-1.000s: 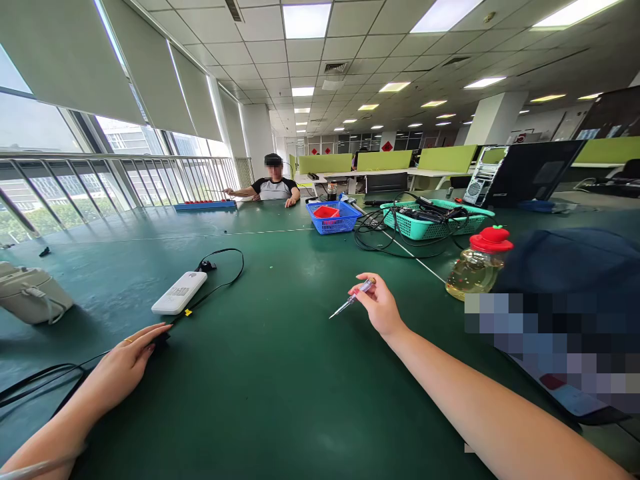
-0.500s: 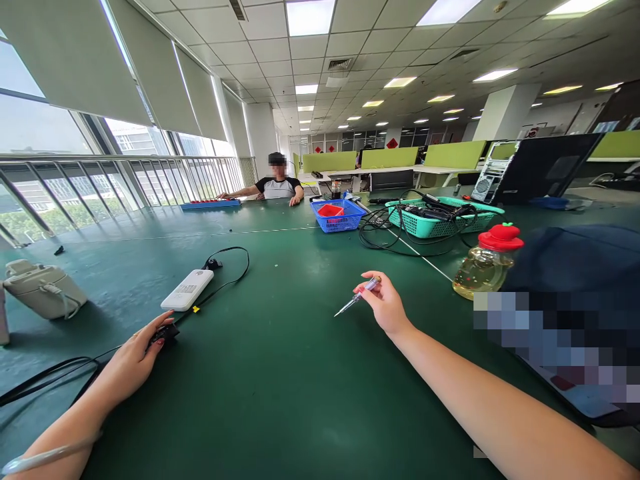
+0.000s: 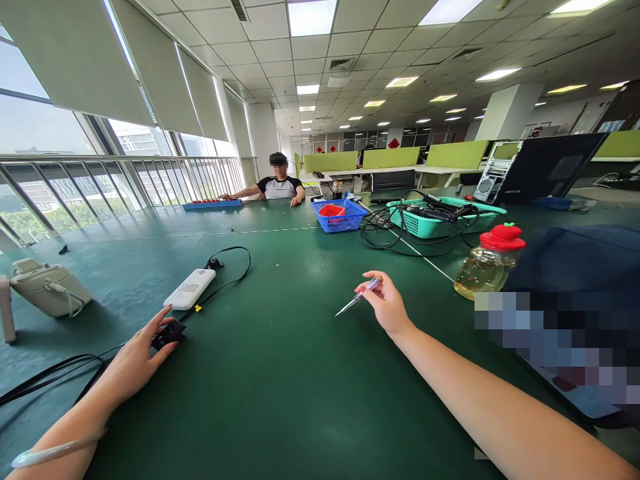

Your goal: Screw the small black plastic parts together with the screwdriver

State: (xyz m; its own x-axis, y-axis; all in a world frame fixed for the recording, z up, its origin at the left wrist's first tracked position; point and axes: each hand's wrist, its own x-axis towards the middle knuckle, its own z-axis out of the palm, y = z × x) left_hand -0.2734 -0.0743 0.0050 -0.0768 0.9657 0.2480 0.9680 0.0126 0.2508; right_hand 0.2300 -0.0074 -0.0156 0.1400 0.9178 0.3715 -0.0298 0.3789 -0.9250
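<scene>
My right hand [image 3: 387, 308] is raised a little over the green table [image 3: 280, 373], fingers pinched round a slim clear-handled test screwdriver [image 3: 356, 298] whose metal tip points left. My left hand [image 3: 137, 350] lies low on the table at the left, thumb and fingers closed on a small black plug [image 3: 169, 333] at the end of a black cable [image 3: 45, 377]. Just beyond it lies a white power bank [image 3: 190, 289] with its own black cord [image 3: 231, 267].
A cream bag [image 3: 47, 288] sits at far left. At the right stand a jar with a red lid [image 3: 487, 263] and a dark cap [image 3: 575, 260]. Farther back are a blue basket [image 3: 339, 217], a teal basket of cables [image 3: 440, 219] and a seated person [image 3: 278, 183].
My left hand has closed on the black plug and drawn it slightly toward me. The right hand with the screwdriver has hardly moved. The view has shifted a little to the left.
</scene>
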